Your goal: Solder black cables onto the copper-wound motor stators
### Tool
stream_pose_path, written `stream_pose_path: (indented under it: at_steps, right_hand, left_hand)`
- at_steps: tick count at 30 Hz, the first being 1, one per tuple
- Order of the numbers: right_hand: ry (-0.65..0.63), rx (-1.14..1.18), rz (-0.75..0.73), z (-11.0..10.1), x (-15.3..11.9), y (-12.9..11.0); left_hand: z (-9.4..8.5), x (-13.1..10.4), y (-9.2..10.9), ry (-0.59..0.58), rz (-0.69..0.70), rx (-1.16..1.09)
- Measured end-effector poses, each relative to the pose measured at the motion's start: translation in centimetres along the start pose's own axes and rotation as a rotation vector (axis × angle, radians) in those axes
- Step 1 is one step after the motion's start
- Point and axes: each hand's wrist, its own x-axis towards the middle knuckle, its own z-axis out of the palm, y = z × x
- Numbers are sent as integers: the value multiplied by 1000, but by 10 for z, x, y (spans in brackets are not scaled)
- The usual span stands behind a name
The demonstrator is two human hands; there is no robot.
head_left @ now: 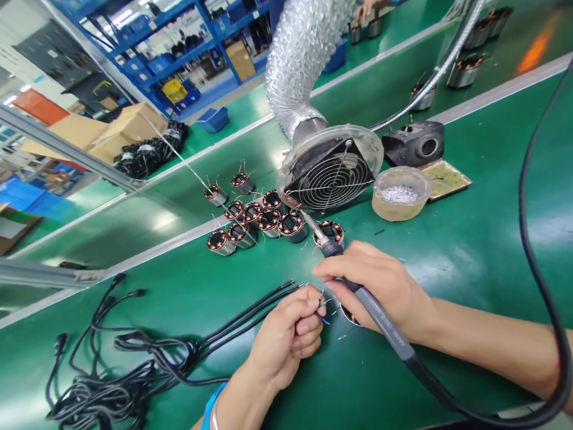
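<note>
My right hand (393, 291) is wrapped round a soldering iron (382, 322), whose tip points up and left toward the stators. My left hand (291, 332) is closed, pinching thin wires (325, 321) with a blue end showing; the fingers hide most of them. Partly covered by my right hand is a wound stator (351, 314) on the green bench. Beyond the iron stands another copper-wound stator (332, 232), and several more stators (268, 220) cluster to its left. Black cables (152, 370) lie left of my left hand, their stripped ends close to it.
A round fume extractor (332, 179) with a silver duct hangs over the bench. Right of it are a tub of solder bits (401, 195), a sponge tray (445, 179) and a black iron holder (416, 144). The iron's cord loops at right. Another person's hand (370, 1) works across.
</note>
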Motion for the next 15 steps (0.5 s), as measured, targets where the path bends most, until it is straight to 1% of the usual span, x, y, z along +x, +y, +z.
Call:
stream_pose_path:
  at_steps: [4, 8, 11, 15]
  right_hand:
    - [-16, 36, 3, -5, 1, -1]
    - [-42, 97, -46, -12, 4, -9]
    - [-73, 107, -74, -14, 4, -15]
    - [-81, 111, -46, -13, 2, -18]
  left_hand:
    - [0, -1, -2, 17, 56, 65]
    - [1, -2, -7, 45, 128, 154]
    - [1, -2, -10, 64, 172, 215]
    - [2, -4, -12, 101, 262, 316]
